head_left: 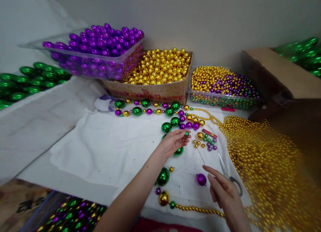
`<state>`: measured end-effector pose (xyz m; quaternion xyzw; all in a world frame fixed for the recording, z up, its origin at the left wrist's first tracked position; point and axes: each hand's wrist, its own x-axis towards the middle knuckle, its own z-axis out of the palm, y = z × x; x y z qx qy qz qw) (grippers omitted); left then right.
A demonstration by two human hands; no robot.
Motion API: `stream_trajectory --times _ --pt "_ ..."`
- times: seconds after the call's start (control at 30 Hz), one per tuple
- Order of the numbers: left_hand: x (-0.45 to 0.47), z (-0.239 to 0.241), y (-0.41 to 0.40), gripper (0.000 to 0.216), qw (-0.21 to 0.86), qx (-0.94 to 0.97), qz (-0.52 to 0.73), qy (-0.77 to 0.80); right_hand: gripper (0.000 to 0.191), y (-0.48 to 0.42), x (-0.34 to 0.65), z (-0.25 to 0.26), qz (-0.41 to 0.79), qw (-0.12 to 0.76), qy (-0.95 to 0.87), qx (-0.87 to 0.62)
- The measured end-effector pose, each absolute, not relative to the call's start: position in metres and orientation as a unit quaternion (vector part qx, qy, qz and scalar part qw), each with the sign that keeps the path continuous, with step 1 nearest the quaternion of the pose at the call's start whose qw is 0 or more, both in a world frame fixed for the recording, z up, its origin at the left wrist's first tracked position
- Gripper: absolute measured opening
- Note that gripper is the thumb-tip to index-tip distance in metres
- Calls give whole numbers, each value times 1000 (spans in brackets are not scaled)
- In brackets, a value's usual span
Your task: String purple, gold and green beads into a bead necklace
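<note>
My left hand (173,143) pinches a small green bead (187,134) at its fingertips, above the white cloth. In my right hand (223,188) a thin needle-like rod (202,157) is gripped between thumb and fingers, its tip pointing up and left. Between the hands lies a purple ball bead (201,179). Loose small beads in gold, green and purple sit just beyond, beside a larger gold bead (200,135). Large green beads (163,176) run down the cloth, partly hidden by my left hand. Scissors (235,186) lie to the right, partly covered by my right hand.
A strung bead necklace (137,111) stretches across the back. Behind it stand a purple-bead bin (100,56), a carton of gold beads (150,91) and a mixed-bead tub (220,100). Gold bead strands (260,158) heap at right. A red stick-like item (209,133) lies mid-table.
</note>
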<state>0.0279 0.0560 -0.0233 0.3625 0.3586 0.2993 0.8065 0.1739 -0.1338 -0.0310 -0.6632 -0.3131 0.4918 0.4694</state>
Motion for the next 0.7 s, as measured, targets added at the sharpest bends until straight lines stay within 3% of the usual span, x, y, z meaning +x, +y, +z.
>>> stream_trajectory --times 0.3,0.7 --pt "23 -26 49 13 836 278 329 339 54 -140 168 -31 486 457 -324 -671" --pt "22 -20 36 26 834 341 302 312 53 -131 160 -27 477 477 -296 -676"
